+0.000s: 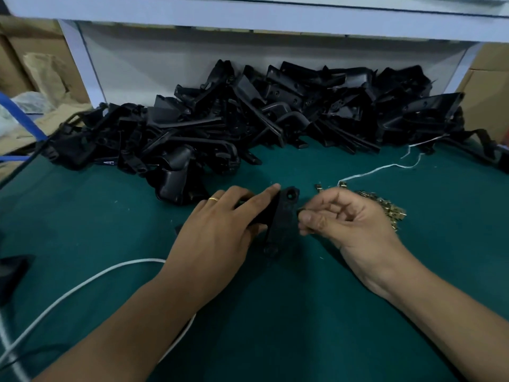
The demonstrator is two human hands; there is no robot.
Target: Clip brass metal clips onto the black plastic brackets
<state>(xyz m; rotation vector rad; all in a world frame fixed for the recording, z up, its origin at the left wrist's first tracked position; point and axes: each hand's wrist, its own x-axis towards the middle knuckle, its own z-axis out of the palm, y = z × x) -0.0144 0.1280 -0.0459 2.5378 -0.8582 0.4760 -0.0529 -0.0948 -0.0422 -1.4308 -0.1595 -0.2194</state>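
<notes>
At frame centre the left hand (220,230) gripped a black bracket (281,221) while the right hand (341,216) pinched a brass clip (300,210) at its edge — misaligned, it might slip — bracket pile (248,119) beyond

On the green table (275,312), the left hand (220,232) holds a black bracket (282,219) while the right hand (344,219) pinches a brass clip (300,211) at the bracket's right edge. Loose clips (391,210) lie right of the bracket; a bracket pile (248,117) sits behind it.
</notes>
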